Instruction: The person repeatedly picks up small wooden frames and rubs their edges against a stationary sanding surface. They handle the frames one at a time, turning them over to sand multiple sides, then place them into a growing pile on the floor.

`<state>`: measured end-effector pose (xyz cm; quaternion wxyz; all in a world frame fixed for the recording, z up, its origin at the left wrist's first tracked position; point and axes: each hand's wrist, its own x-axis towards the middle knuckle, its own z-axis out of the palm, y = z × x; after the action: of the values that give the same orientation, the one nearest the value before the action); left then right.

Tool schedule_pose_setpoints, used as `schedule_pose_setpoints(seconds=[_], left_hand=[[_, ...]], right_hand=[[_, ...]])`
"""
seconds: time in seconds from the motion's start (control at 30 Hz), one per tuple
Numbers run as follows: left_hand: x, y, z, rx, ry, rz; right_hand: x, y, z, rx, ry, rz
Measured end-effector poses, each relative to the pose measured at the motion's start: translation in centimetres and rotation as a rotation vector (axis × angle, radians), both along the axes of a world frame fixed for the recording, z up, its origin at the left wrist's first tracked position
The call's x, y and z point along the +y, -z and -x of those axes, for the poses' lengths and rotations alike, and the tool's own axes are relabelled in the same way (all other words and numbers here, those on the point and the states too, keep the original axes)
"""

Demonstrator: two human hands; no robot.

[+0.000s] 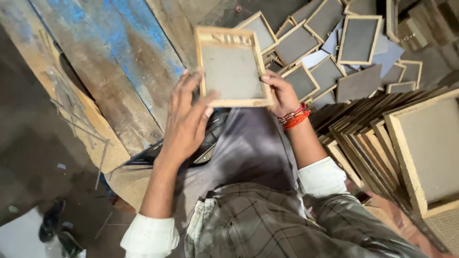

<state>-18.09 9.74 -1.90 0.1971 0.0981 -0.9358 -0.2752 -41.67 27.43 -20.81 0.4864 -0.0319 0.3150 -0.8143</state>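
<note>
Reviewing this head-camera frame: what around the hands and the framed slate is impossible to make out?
- Left hand: its palm side is turned away, so contact with the framed slate is unclear.
- Right hand: fingers hidden behind the slate's frame.
- Stack of frames: cut off by the right edge.
- Dark object on the lap: covered by the left hand.

Wood-framed slate (233, 67): rectangular, pale wooden frame around a flat grey panel, dark markings on the top rail. Held upright-facing, slightly tilted, above the grey-trousered lap (253, 143). Lower left edge and lower right corner are gripped. Frame intact.
</note>
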Motion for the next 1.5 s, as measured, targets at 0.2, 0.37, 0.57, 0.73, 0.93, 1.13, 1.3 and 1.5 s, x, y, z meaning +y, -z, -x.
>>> schedule_pose_setpoints(seconds=[0.2,0.37,0.57,0.73,0.93,1.13,1.3,1.5], left_hand=[[-1.5,5.3,1.4,-0.08,-0.058,-0.142],[-1.4,8.1,1.4,-0.218,-0.07,-0.067],[-1.5,9.3,2.0,-0.256,-0.072,-0.047],[-1.5,8.8,3.1,-0.286,-0.074,-0.054],[-1.1,8.3,4.5,-0.339,-0.087,-0.058],[-1.4,9.1,3.7,-0.306,-0.091,-0.065],[-0.2,9.7,4.2,-0.15,-0.181,-0.174],[3.2,8.8,7.0,0.24,-0.262,-1.355]], right_hand=[[1.8,1.2,4.2,-0.26,0.523,0.035],[2.3,6.5,5.9,0.274,0.746,-0.604],[3.4,11.9,2.4,1.279,0.01,-1.062],[4.3,12.4,1.5,1.253,-0.434,-1.484],[3.6,13.2,1.4,1.302,-0.557,-1.688],[1.3,10.0,3.9,1.218,0.384,-1.261],[0.1,3.2,4.3,0.818,0.641,-0.418],[0.3,-6.4,-3.3,0.654,0.278,-0.04]])
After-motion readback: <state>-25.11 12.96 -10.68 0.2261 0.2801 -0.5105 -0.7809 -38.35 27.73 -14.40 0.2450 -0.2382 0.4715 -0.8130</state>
